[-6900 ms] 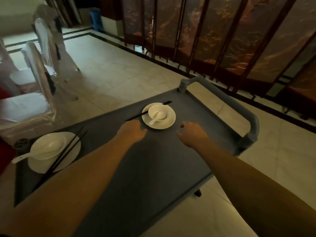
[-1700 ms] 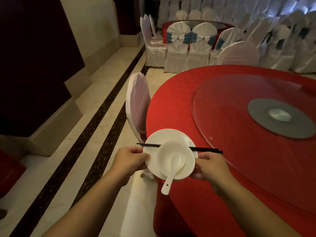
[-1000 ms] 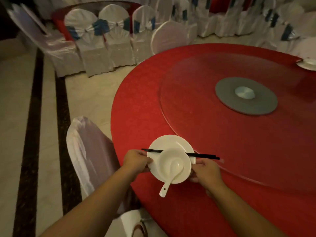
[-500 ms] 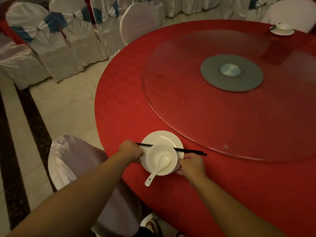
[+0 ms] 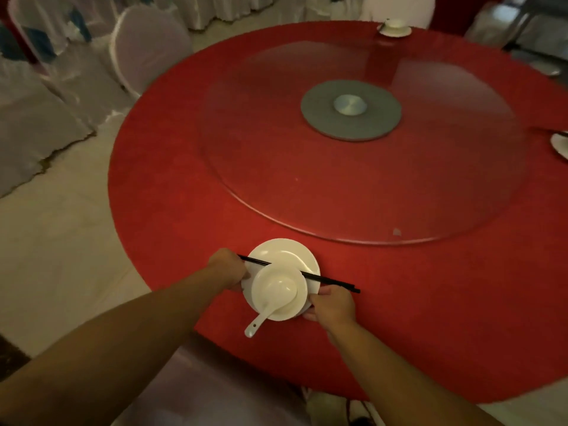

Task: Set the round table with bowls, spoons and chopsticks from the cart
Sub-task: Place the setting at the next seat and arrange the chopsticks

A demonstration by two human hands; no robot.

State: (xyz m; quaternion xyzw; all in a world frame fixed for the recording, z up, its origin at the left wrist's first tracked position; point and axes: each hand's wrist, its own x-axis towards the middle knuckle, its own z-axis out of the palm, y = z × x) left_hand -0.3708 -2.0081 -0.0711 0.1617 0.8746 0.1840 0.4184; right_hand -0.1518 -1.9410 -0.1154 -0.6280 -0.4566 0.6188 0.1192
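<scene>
At the red table's (image 5: 184, 195) near edge, both hands' fingers, left hand (image 5: 229, 269) and right hand (image 5: 332, 304), grip the plate (image 5: 292, 250).

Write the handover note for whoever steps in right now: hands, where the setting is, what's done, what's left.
Left hand: grips the left rim of the plate.
Right hand: grips the plate's right rim.
Setting: bowl sits on the plate, spoon lies in the bowl with its handle over the near edge, chopsticks lie across the plate. It is at the near edge of the round table, short of the glass turntable.
Done: two other settings at the far and right edges.
Left: let go of this one, then set the other places.
</scene>
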